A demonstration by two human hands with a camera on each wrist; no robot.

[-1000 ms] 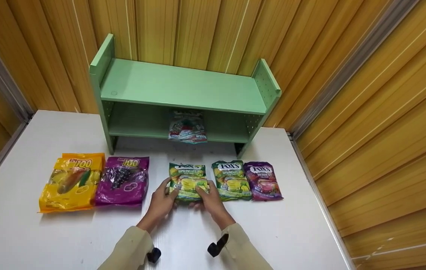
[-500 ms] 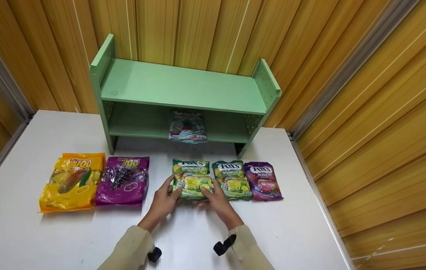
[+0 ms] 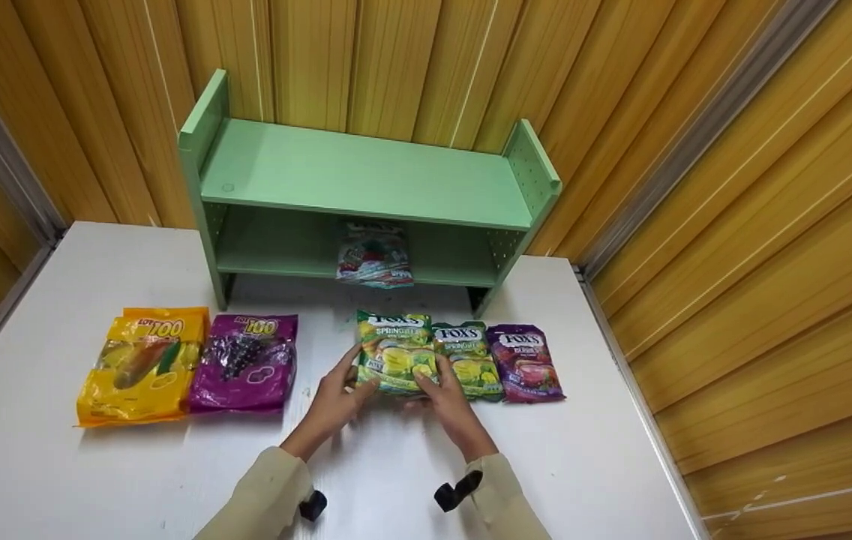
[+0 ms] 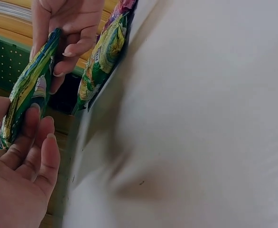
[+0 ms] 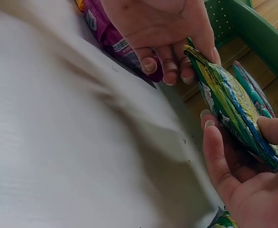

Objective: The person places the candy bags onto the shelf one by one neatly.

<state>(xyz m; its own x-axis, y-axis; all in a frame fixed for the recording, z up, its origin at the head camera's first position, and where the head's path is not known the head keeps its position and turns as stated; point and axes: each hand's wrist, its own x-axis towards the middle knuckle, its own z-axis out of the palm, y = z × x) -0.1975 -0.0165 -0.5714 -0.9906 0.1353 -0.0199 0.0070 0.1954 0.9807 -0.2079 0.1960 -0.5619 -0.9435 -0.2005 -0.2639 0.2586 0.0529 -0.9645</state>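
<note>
Both hands hold a green-and-yellow Fox's candy bag (image 3: pixel 398 346) by its lower corners, label up in the head view. My left hand (image 3: pixel 337 399) pinches its left side, thumb on one face and fingers behind, as the left wrist view shows. The right hand (image 3: pixel 452 405) grips the other side the same way; its fingers (image 5: pixel 217 154) spread under the bag in the right wrist view. Above the white table, the bag overlaps a matching green candy bag (image 3: pixel 475 369). Right of that lies a purple Fox's berries bag (image 3: pixel 527 367).
Behind stands a green two-tier shelf (image 3: pixel 366 172); a teal-and-red candy bag (image 3: pixel 375 259) sits on its lower tier, jutting over the front edge. A yellow Lot 100 bag (image 3: pixel 142 367) and a purple Lot 100 bag (image 3: pixel 244 364) lie left on the white table (image 3: pixel 133 480). Wood-look walls surround it.
Both hands have carried the green candy bag to the right and slightly toward the shelf, so it now partly covers the matching bag. The other bags lie where they were.
</note>
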